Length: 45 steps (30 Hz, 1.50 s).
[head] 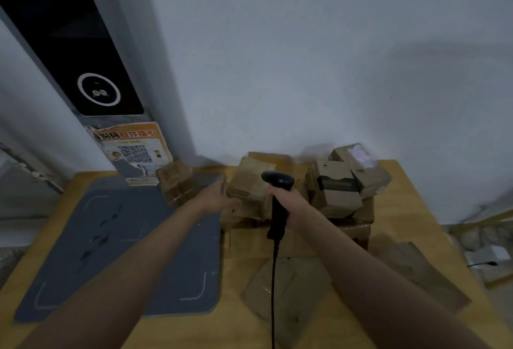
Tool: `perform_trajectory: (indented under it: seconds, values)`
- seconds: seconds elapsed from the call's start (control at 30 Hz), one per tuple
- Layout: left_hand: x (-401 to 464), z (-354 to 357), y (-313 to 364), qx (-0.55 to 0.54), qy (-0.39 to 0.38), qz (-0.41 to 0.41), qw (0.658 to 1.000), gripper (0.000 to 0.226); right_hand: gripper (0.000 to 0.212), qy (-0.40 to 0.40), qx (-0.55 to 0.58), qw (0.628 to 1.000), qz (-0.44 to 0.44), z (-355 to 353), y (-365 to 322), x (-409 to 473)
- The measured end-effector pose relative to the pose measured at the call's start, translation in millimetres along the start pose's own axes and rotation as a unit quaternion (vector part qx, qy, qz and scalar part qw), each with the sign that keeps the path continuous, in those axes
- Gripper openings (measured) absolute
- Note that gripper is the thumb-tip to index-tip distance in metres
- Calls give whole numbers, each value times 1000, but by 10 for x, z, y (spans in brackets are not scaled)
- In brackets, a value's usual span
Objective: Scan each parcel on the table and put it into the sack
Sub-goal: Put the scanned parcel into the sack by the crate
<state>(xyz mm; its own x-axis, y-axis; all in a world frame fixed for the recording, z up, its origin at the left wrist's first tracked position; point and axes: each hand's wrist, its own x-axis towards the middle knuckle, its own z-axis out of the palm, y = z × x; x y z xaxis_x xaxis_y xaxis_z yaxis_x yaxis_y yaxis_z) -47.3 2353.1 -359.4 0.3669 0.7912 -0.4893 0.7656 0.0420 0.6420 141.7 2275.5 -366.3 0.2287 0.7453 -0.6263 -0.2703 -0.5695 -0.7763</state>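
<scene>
Pretty dim and soft shot, so none of the parcel labels are readable, and the cardboard parcels (pixel 294 196) are heaped so tight at the back of the desk (pixel 410 210) that I can't give you an honest count, though several boxes are in there for sure. Two flat brown mailers (pixel 288 293) lie nearer you, partly hidden under your right arm. Your right hand (pixel 288 204) has a closed grip round the handle of the one black barcode scanner (pixel 277 198), head tipped at the pile, its cable (pixel 273 293) running off the bottom edge. Your left hand (pixel 219 198) is open, fingers straight against the side of a tan box (pixel 249 182). One grey mat (pixel 125 251) sits left. The sack is nowhere in view.
</scene>
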Motion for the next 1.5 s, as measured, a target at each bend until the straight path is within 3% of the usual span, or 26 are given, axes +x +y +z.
perform_trajectory:
  seconds: [0.23, 0.4, 0.53, 0.6, 0.73, 0.83, 0.93, 0.97, 1.07, 1.1, 1.23, 1.3, 1.37, 1.5]
  values:
    - [490, 80, -102, -193, -9, -35, 981, 99, 34, -17, 33, 999, -20, 45, 165, 451]
    - [507, 205, -58, -181, 9, -18, 983, 71, 41, -25, 46, 999, -10, 99, 197, 487]
    - [379, 166, 31, -195, 27, 24, 980, 64, 39, -10, 53, 998, -22, 111, 195, 414]
    - [280, 125, 79, -202, 38, 40, 978, 66, 41, -3, 70, 997, -38, 98, 208, 352]
    - [35, -22, 62, -205, 56, 65, 975, 72, 23, 19, 101, 992, -72, 58, 183, 81]
    - [-291, -99, 32, -206, 60, 85, 973, 89, 17, 35, 110, 989, -94, 24, 221, -276]
    - [-729, -110, 10, -205, 63, 103, 971, 108, 25, 31, 110, 987, -118, 25, 317, -780]
    - [-883, -98, -9, -203, 61, 107, 971, 106, 28, 21, 118, 985, -127, 34, 357, -979]
    - [-1408, -21, -14, -178, 78, 139, 971, 69, 29, -1, 126, 979, -163, 86, 522, -1551]
    - [-1574, 22, -28, -161, 85, 145, 973, 69, 30, -4, 117, 977, -177, 120, 588, -1733]
    - [-2139, 253, -202, -103, 102, 106, 984, 124, 22, 19, 57, 976, -208, 311, 906, -2351]
    - [-2375, 384, -304, -82, 106, 97, 986, 137, 23, 26, 40, 977, -210, 406, 1065, -2625]
    - [-2622, 504, -374, -64, 119, 96, 986, 144, 23, 24, 27, 977, -212, 484, 1217, -2886]
    - [-2980, 644, -550, -36, 157, 94, 982, 130, 23, 32, 30, 977, -210, 504, 1459, -3277]
